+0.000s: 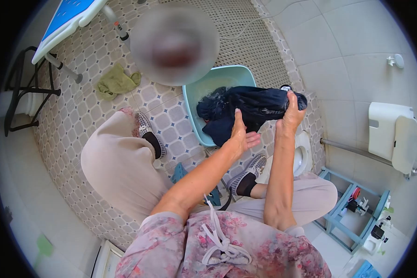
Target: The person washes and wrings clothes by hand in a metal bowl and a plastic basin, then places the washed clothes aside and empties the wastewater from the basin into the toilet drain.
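A dark navy wet garment (259,103) hangs partly over a light-blue plastic basin (190,109) on the tiled floor, with pale, sudsy water at its far side. My right hand (292,113) is closed around the garment's raised right end, beyond the basin's rim. Thumb up and fingers spread, my left hand (242,135) is at the garment's near side. I cannot tell whether its palm touches the cloth. The lower part of the garment bunches inside the basin.
A green cloth (117,82) lies on the floor to the left. Behind it stands a blue-topped seat (67,18) with metal legs. A blurred round patch covers the area above the basin. At right are a white toilet-like fixture (303,153), a wall rail (356,152) and a blue rack (336,220).
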{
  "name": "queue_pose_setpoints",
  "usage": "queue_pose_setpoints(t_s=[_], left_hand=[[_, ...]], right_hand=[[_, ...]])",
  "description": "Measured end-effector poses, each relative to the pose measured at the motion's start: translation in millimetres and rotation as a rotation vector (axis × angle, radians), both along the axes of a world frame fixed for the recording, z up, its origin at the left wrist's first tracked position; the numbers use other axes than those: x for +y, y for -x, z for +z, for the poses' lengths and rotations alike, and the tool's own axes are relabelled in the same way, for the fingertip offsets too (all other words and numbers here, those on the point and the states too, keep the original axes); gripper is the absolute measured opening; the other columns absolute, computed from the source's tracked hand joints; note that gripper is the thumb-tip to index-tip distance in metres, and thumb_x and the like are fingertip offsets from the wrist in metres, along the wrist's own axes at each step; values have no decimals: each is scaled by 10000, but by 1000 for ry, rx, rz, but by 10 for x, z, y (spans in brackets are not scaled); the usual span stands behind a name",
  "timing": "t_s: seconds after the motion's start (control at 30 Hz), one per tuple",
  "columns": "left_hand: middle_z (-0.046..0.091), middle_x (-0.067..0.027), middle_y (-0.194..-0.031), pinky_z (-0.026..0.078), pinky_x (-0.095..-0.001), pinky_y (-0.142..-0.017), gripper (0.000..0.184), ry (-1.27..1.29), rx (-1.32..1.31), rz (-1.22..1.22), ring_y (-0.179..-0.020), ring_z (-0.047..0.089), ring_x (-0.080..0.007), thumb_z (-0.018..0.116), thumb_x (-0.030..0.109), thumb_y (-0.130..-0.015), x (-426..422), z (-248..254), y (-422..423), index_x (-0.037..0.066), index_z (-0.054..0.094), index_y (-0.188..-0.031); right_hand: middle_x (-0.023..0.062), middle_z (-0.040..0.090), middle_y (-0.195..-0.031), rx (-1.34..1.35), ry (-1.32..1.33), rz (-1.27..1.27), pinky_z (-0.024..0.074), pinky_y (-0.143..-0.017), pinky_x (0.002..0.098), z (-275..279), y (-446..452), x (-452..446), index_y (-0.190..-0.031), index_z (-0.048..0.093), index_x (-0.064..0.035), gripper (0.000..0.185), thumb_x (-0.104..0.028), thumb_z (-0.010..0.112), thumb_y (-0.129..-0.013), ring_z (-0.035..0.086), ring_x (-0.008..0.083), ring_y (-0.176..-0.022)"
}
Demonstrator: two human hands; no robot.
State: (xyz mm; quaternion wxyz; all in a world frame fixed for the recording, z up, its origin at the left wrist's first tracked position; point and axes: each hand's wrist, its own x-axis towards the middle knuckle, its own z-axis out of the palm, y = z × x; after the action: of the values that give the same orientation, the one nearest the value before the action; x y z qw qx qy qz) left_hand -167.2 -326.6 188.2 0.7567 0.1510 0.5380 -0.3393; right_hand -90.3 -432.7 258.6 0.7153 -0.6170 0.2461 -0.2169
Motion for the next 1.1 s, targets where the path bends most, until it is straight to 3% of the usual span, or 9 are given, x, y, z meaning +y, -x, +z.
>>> queue_pose_setpoints(t_s=[0.1,0.23,0.33,0.43,0.63,0.73,0.83,0.93,1.1], left_hand=[[539,-231,-1352,390,-627,-1027,991,275,98,178,-1237,518,-409,503,828,-771,126,111,-88,24,486,-1352],[661,-102,-1155,495,-501,-942,615,676,-585,417,-1072,630,-302,521,680,-860,357,-398,-131,149,650,-1143],[674,-18,-931,549,-358,-739,242,350,-896,134,-879,658,-201,536,366,-954,555,-901,-111,163,667,-981],[679,-84,-972,557,-378,-811,285,771,-689,636,-910,666,-229,487,308,-970,320,-976,148,94,659,-1047],[650,-117,-1031,540,-341,-823,358,-323,-295,308,-915,655,-218,619,117,-833,317,-337,0,-36,580,-1154],[648,-95,-1006,528,-324,-803,377,-608,-698,307,-867,648,-201,623,101,-784,356,-244,-102,-42,580,-1129],[676,-180,-963,520,-373,-801,457,-907,-985,39,-850,666,-305,650,167,-730,486,84,-228,-38,563,-1129],[666,-280,-897,519,-447,-801,498,-1098,-1195,-248,-866,652,-433,677,226,-699,592,274,-318,-36,559,-1106],[657,-281,-855,520,-499,-757,440,-1149,-1303,-650,-845,641,-460,710,244,-696,436,107,-250,-3,572,-1032]], right_hand=[[86,604,-1052,-29,90,8,525,-805,299,385,234,235,-1181,551,5,517,-93,798,-737,623,180,-882],[103,580,-1112,37,445,295,505,-878,336,384,837,602,-1225,531,-8,570,-123,801,-735,602,207,-987],[125,605,-1064,-146,866,545,508,-884,377,148,1180,1016,-1167,549,-22,535,-108,793,-698,622,282,-972],[160,617,-1024,-229,1090,538,513,-836,411,-167,1022,1171,-1108,566,-36,479,-136,777,-689,620,357,-948],[207,668,-1005,281,850,162,495,-822,440,-673,247,555,-1129,552,32,545,-292,755,-739,648,377,-907],[121,696,-958,453,50,318,520,-703,358,-1357,301,-148,-1072,610,36,424,-313,689,-845,673,239,-828],[71,702,-910,796,-82,367,507,-630,295,-1239,641,-168,-1055,673,-2,310,-259,653,-882,655,161,-805],[73,706,-897,733,593,709,514,-629,290,-1428,584,-641,-1118,693,-50,326,-262,648,-874,649,163,-774],[131,505,-1398,636,-104,608,443,-982,341,-682,-13,-508,-1536,249,-78,850,-294,709,-854,537,228,-1204]])
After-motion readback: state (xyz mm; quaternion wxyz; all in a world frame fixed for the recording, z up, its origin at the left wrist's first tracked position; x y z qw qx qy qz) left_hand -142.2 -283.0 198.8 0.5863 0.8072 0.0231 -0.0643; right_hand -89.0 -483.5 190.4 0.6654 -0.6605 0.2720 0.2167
